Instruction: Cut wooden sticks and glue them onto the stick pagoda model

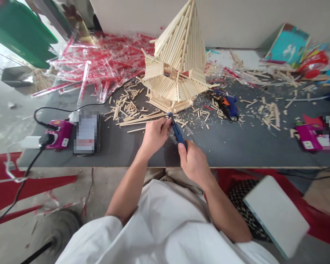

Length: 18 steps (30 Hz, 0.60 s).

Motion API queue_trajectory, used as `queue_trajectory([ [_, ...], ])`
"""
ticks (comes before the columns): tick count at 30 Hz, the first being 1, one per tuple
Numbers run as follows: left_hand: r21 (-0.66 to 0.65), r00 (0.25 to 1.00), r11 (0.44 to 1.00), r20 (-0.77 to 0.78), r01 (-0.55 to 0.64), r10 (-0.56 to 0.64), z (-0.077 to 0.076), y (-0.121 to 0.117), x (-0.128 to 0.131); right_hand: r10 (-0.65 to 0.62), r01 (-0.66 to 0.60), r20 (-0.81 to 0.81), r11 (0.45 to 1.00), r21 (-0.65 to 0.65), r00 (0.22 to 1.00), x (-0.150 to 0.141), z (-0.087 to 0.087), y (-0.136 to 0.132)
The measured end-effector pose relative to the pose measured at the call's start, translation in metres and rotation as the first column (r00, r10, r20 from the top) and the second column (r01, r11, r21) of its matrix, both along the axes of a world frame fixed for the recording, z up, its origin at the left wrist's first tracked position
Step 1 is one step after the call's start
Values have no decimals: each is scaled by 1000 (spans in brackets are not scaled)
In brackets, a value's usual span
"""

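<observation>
My right hand (194, 159) is wrapped round the blue handles of a pair of pliers (178, 132), whose jaws point away from me. Close beside the jaws, my left hand (156, 134) is closed in a pinch. It seems to hold a thin wooden stick, mostly hidden by the fingers. Just beyond both hands stands a model building (178, 84) made of pale wooden sticks, with a tall pointed roof and a flared lower tier. Several long loose sticks (139, 119) lie left of the jaws, near my left hand.
Cut stick pieces (123, 104) litter the grey table (126, 154). Red and clear plastic wrappers (104, 62) pile up behind. A blue glue gun (231, 104) lies right of the model. Left are a phone (86, 132) and a magenta power socket (59, 134) with cables; another socket (309, 135) sits right.
</observation>
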<state>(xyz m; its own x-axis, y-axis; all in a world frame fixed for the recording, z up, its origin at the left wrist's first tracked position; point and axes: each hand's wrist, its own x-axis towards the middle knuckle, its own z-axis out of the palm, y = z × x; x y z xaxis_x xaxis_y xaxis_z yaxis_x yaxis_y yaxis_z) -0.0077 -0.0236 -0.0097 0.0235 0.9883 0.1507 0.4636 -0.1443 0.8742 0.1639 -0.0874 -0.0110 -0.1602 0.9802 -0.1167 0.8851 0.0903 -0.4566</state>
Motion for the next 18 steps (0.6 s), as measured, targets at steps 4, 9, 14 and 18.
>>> queue_trajectory([
  [4, 27, 1000, 1000, 2, -8, 8, 5, -2, 3, -40, 38, 44, 998, 43, 998, -4, -1, -1],
  [9, -14, 992, 1000, 126, 8, -6, -1, -8, -2, -54, 48, 111, 997, 63, 992, 11, 6, -1],
  [14, -12, 940, 993, 322, 120, -110, -1, -14, -7, -140, 112, 205, 984, 139, 969, 37, 9, -3],
  [18, -4, 892, 979, 412, 206, -186, 11, -12, -9, -167, 76, 310, 955, 285, 936, 45, 4, -3],
])
